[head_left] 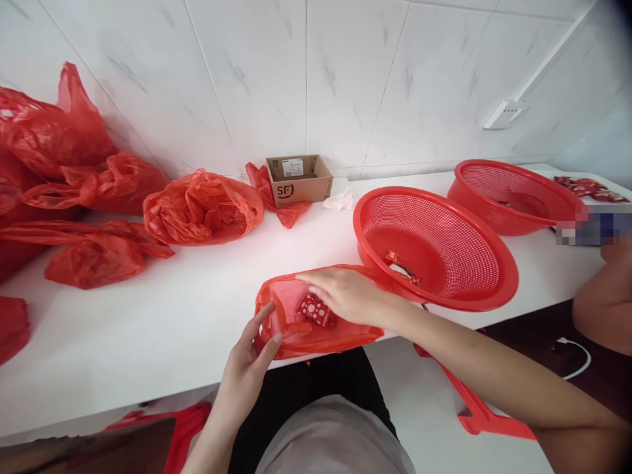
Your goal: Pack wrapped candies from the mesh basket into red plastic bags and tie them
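A red plastic bag (296,332) lies open at the near edge of the white counter (197,316). My left hand (251,359) pinches the bag's left rim between thumb and fingers. My right hand (348,293) reaches into the bag's mouth and rests on a small red patterned box (313,308), fingers curled over it. Just right of the bag stands a red mesh basket (474,289) with a couple of small wrapped items (402,266) inside.
Several filled red bags (202,207) lie along the wall at left. A small cardboard box (299,178) stands at the back. A second red basket (513,194) sits far right. Another person's arm (605,303) shows at the right edge.
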Demonstrator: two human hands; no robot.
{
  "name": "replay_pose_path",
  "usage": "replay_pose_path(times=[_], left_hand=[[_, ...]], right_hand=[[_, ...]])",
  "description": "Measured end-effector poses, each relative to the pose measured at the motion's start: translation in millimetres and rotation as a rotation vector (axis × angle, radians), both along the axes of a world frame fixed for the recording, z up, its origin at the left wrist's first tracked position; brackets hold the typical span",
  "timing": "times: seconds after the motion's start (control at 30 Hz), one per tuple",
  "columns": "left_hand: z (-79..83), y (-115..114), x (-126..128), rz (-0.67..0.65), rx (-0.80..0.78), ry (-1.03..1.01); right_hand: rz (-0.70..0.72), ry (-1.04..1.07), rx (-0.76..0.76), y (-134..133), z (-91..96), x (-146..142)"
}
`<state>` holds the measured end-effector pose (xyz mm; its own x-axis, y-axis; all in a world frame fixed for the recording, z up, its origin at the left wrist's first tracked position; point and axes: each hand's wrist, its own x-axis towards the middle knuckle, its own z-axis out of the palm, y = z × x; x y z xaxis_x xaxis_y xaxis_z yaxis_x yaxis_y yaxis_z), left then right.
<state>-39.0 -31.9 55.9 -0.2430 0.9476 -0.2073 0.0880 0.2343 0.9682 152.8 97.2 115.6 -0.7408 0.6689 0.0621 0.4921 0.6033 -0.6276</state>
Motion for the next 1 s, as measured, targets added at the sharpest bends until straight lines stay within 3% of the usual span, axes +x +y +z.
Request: replay_pose_path(times=[0.1, 0.2, 0.27, 0.4, 0.5, 0.6, 0.7, 0.8, 0.9, 1.0], left_hand=[[1.8, -0.9, 0.3, 0.000, -0.008, -0.015], [3.6, -1.5, 0.9, -0.006, -0.023, -0.001], [4.1, -1.7, 1.0, -0.012, -0.011, 0.004], [3.8, -1.6, 0.2, -0.026, -0.009, 0.013], [3.9, -2.2, 0.0, -0.025, -0.021, 0.015], [5.4, -3.6, 0.8, -0.018, -0.008, -0.004], [8.1, -5.0, 1.9, -0.002, -0.012, -0.036], [10.3, -4.8, 2.0, 0.002, -0.024, -0.060], [10.0, -2.5, 1.8, -0.001, -0.030, -0.044], [8.5, 0.6, 3.1, 0.001, -0.006, -0.001]], right_hand=[[-0.105, 0.036, 0.071, 18.3, 26.4, 25.7], [-0.294, -0.119, 0.154, 47.8, 37.9, 64.3], [-0.361, -0.323, 0.175, 65.6, 30.0, 90.1], [-0.321, -0.625, -0.078, 82.5, -7.4, 123.4], [-0.310, -0.618, -0.137, 87.4, -25.9, 129.5], [-0.306, -0.573, -0.141, 97.5, -22.3, 129.8], [-0.375, -0.331, -0.141, 108.4, -0.9, 132.5], [-0.452, 0.165, -0.296, 106.6, 28.1, 132.9], [-0.421, 0.527, -0.420, 86.3, 51.3, 120.9], [-0.306, 0.625, -0.522, 55.6, 55.2, 95.0]])
